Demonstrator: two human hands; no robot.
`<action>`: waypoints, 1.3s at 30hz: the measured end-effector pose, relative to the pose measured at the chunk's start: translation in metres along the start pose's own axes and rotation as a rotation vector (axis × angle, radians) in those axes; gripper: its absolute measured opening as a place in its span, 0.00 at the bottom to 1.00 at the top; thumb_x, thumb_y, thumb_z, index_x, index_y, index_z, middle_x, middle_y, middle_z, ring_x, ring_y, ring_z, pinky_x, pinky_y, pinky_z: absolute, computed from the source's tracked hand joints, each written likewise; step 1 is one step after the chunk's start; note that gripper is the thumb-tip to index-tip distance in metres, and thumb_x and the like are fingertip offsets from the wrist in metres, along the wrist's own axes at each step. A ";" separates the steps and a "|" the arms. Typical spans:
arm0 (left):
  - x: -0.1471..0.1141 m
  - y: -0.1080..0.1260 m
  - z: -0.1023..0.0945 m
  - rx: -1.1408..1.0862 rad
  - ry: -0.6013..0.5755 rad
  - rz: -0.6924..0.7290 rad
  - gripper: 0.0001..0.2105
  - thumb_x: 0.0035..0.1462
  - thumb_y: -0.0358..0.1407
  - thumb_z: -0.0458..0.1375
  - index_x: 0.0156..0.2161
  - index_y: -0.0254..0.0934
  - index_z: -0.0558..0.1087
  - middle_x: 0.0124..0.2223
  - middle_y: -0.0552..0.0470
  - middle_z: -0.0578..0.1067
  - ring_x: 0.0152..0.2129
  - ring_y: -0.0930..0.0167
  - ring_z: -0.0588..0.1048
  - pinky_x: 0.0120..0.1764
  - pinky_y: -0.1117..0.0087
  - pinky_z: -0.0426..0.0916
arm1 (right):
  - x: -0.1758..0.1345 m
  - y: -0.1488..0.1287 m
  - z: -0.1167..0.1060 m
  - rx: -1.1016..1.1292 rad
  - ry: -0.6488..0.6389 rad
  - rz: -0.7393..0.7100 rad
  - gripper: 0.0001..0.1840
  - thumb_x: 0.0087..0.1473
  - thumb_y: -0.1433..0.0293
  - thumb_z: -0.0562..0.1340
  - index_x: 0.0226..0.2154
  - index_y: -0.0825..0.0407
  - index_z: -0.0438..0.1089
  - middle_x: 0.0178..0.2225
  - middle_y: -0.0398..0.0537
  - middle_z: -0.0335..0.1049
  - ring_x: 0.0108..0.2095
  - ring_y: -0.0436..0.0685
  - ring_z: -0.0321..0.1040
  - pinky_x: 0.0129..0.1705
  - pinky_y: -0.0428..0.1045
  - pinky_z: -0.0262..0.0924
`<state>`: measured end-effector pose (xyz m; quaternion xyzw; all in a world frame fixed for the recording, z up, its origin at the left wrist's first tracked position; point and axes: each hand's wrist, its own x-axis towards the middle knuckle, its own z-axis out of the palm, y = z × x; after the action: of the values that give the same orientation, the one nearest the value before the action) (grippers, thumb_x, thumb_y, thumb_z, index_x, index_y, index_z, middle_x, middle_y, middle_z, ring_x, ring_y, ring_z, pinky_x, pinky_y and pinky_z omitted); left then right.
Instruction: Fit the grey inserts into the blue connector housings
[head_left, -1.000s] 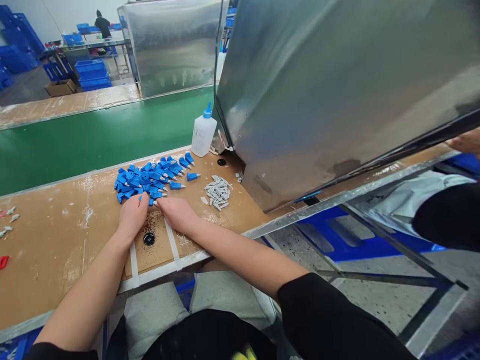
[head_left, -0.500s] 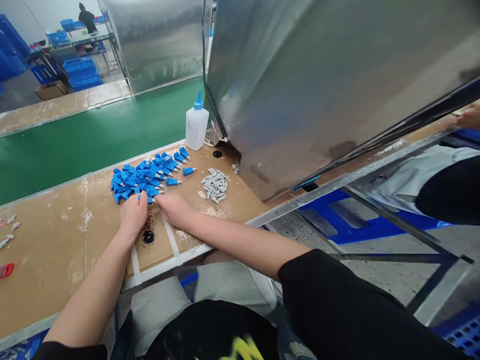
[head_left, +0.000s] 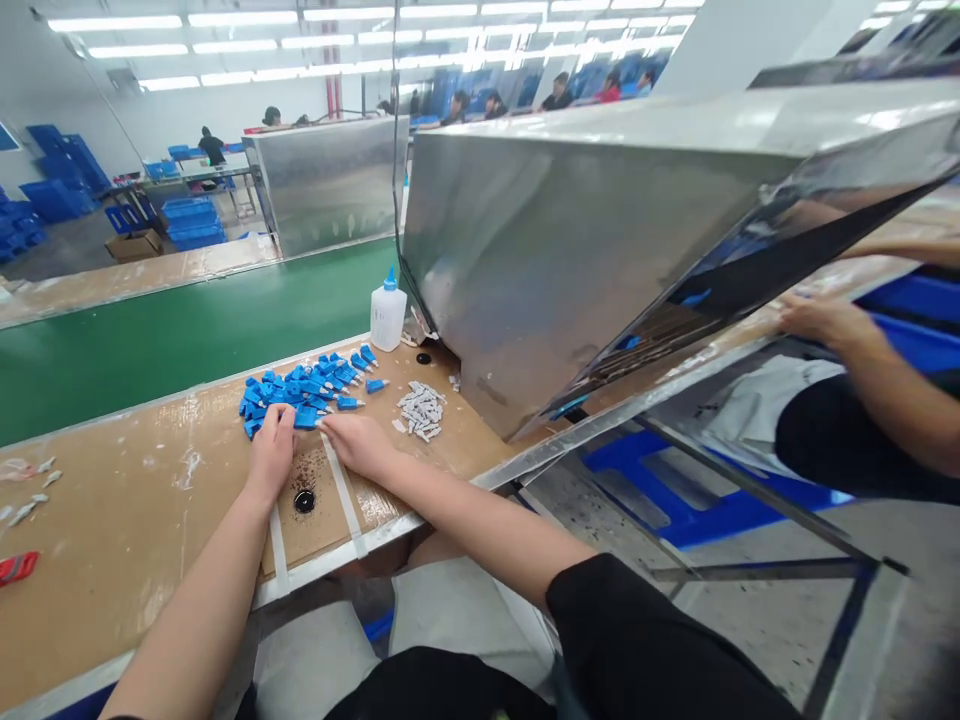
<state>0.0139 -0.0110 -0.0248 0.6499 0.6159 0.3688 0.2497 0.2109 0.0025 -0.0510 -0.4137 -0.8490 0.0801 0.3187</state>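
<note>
My left hand (head_left: 274, 450) is closed, thumb and fingers pinching a small blue plastic piece (head_left: 306, 418) at the near edge of the pile. My right hand (head_left: 358, 444) is closed too, its fingertips meeting the light tip of that piece; they hide most of what they grip. Just beyond lies a heap of blue plastic pieces (head_left: 281, 390) with whitish tips. To the right is a pile of small grey-white pieces (head_left: 421, 411). A round black spot or small dish (head_left: 304, 501), glossy, sits below my hands on a taped cardboard patch.
A white bottle with a blue nozzle (head_left: 388, 317) stands at the table's back, beside a large metal housing (head_left: 517, 260). A green belt (head_left: 187, 330) runs behind. At far left lies a red tool (head_left: 18, 568). A co-worker's hand (head_left: 825, 318) shows at right.
The view has tilted up, so more of the room and the co-worker's arm show. My hands stay together at the pile's near edge, with more of the blue piece visible between them.
</note>
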 end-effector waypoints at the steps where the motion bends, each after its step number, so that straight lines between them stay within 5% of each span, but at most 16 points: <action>1: 0.000 -0.002 -0.001 -0.063 0.037 -0.003 0.16 0.68 0.46 0.42 0.46 0.41 0.67 0.26 0.56 0.71 0.25 0.67 0.71 0.34 0.68 0.63 | 0.001 0.007 -0.010 -0.027 0.031 0.058 0.16 0.72 0.64 0.51 0.39 0.50 0.72 0.36 0.50 0.76 0.37 0.55 0.71 0.39 0.46 0.57; 6: 0.004 -0.008 0.001 -0.230 0.124 0.077 0.10 0.62 0.36 0.45 0.44 0.40 0.66 0.37 0.51 0.74 0.38 0.67 0.74 0.46 0.66 0.67 | 0.022 0.062 -0.053 -0.298 -0.059 0.221 0.18 0.70 0.63 0.54 0.37 0.51 0.77 0.38 0.53 0.73 0.41 0.59 0.69 0.38 0.48 0.56; 9: 0.005 -0.008 0.004 -0.201 0.087 0.143 0.13 0.65 0.40 0.47 0.49 0.39 0.69 0.45 0.47 0.75 0.46 0.65 0.74 0.53 0.63 0.66 | 0.040 0.085 -0.061 -0.345 -0.187 0.132 0.15 0.68 0.62 0.58 0.40 0.51 0.79 0.41 0.54 0.71 0.42 0.59 0.68 0.41 0.49 0.56; 12: 0.004 -0.009 0.003 -0.199 0.067 0.171 0.20 0.66 0.46 0.52 0.58 0.40 0.68 0.51 0.45 0.76 0.51 0.63 0.74 0.57 0.61 0.65 | 0.049 0.095 -0.067 -0.263 -0.149 0.179 0.14 0.67 0.62 0.61 0.47 0.50 0.78 0.43 0.52 0.70 0.42 0.57 0.68 0.42 0.48 0.56; 15: 0.005 -0.011 0.002 -0.236 0.095 0.127 0.23 0.64 0.50 0.55 0.58 0.40 0.70 0.51 0.44 0.77 0.50 0.62 0.76 0.52 0.62 0.69 | 0.040 0.098 -0.082 -0.190 -0.115 0.280 0.12 0.65 0.62 0.62 0.43 0.51 0.78 0.40 0.50 0.70 0.39 0.55 0.68 0.39 0.47 0.57; 19: 0.004 -0.014 0.000 -0.301 0.139 0.022 0.24 0.62 0.53 0.56 0.57 0.41 0.69 0.52 0.45 0.76 0.38 0.65 0.79 0.38 0.67 0.73 | 0.012 0.107 -0.098 -0.219 -0.311 0.311 0.08 0.59 0.64 0.67 0.34 0.51 0.79 0.37 0.49 0.71 0.38 0.54 0.67 0.38 0.47 0.56; 22: 0.002 -0.015 0.000 -0.252 0.159 0.014 0.24 0.62 0.53 0.57 0.57 0.42 0.70 0.51 0.46 0.77 0.35 0.66 0.79 0.39 0.66 0.72 | -0.002 0.115 -0.095 -0.245 -0.453 0.337 0.08 0.56 0.63 0.69 0.36 0.51 0.79 0.40 0.49 0.73 0.40 0.55 0.69 0.39 0.46 0.57; 26: 0.002 -0.013 -0.001 -0.135 0.171 0.028 0.25 0.60 0.53 0.60 0.57 0.43 0.73 0.50 0.47 0.79 0.47 0.61 0.76 0.49 0.63 0.68 | -0.001 0.119 -0.085 -0.252 -0.494 0.363 0.08 0.54 0.65 0.69 0.36 0.53 0.78 0.40 0.50 0.74 0.40 0.57 0.70 0.36 0.46 0.56; 31: 0.003 -0.013 -0.002 -0.126 0.123 0.066 0.19 0.60 0.52 0.60 0.49 0.42 0.79 0.49 0.48 0.80 0.46 0.62 0.76 0.52 0.63 0.67 | 0.008 0.117 -0.086 -0.208 -0.566 0.287 0.06 0.54 0.68 0.70 0.34 0.53 0.76 0.38 0.49 0.73 0.37 0.54 0.69 0.36 0.46 0.55; 39: 0.004 -0.013 0.001 -0.216 0.115 0.196 0.17 0.59 0.50 0.62 0.46 0.42 0.80 0.49 0.48 0.79 0.47 0.63 0.75 0.54 0.63 0.67 | 0.007 0.120 -0.086 -0.107 -0.518 0.292 0.08 0.54 0.68 0.70 0.33 0.56 0.76 0.36 0.49 0.74 0.35 0.53 0.69 0.35 0.45 0.58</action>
<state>0.0063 -0.0055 -0.0352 0.6540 0.5195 0.4922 0.2452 0.3382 0.0746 -0.0286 -0.5134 -0.8366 0.1832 0.0543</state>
